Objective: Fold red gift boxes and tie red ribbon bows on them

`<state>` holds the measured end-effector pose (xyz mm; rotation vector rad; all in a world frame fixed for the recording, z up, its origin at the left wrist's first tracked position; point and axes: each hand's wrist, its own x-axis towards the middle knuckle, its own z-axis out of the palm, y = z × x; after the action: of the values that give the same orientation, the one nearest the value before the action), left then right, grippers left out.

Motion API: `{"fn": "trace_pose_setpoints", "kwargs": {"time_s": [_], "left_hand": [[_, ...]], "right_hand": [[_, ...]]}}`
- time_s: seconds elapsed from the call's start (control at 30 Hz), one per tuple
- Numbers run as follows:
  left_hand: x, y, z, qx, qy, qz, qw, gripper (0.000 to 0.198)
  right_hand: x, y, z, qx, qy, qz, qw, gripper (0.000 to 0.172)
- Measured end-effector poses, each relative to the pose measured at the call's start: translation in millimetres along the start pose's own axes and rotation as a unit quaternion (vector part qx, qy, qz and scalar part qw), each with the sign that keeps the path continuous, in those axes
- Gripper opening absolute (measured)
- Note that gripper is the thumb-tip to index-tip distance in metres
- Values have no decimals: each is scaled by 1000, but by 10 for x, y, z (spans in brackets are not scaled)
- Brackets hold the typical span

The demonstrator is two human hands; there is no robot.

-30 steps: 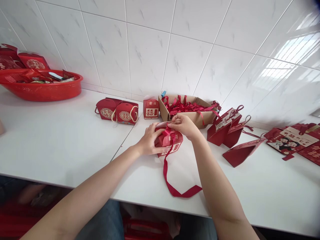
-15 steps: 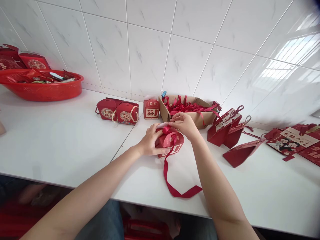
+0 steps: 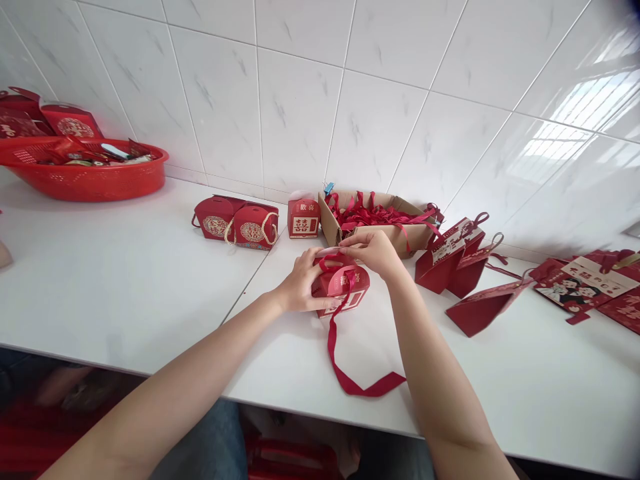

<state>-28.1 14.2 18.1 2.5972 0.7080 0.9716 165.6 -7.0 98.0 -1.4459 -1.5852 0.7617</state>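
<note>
A small red gift box [image 3: 356, 279] with a rounded top flap and gold and white print stands on the white table. My left hand [image 3: 303, 283] is wrapped round its left side, thumb on the front face. A dark red ribbon [image 3: 345, 380] runs through the front flap, and its long tail hangs down and lies curled on the table. Between the flaps the ribbon forms a low band. At the far flap my right hand [image 3: 373, 253] has thumb and fingers pinched together, seemingly on the ribbon's other end; the fingertips partly hide it.
Behind my hands stands a cardboard box [image 3: 417, 237] of red ribbons, with a similar red box [image 3: 303, 219] beside it. Rope-handled boxes [image 3: 235, 222] and a red basket [image 3: 100, 180] are leftward. Rightward stand triangular red boxes [image 3: 473, 307] and flat red bags [image 3: 575, 283].
The ribbon between the flaps has gone from bunched to a flatter, thinner band. My right fingers have closed into a tighter pinch; my left hand stays on the box.
</note>
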Motion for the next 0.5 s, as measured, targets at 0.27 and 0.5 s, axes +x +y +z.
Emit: {"fn": "trace_pose_setpoints", "kwargs": {"time_s": [0.27, 0.5], "left_hand": [[2, -5, 11, 5, -2, -16, 1000, 80], [5, 64, -12, 19, 0, -28, 999, 72]], "right_hand": [[-164, -224, -170, 92, -11, -15, 996, 28], [-531, -563, -356, 165, 10, -136, 977, 19]]}}
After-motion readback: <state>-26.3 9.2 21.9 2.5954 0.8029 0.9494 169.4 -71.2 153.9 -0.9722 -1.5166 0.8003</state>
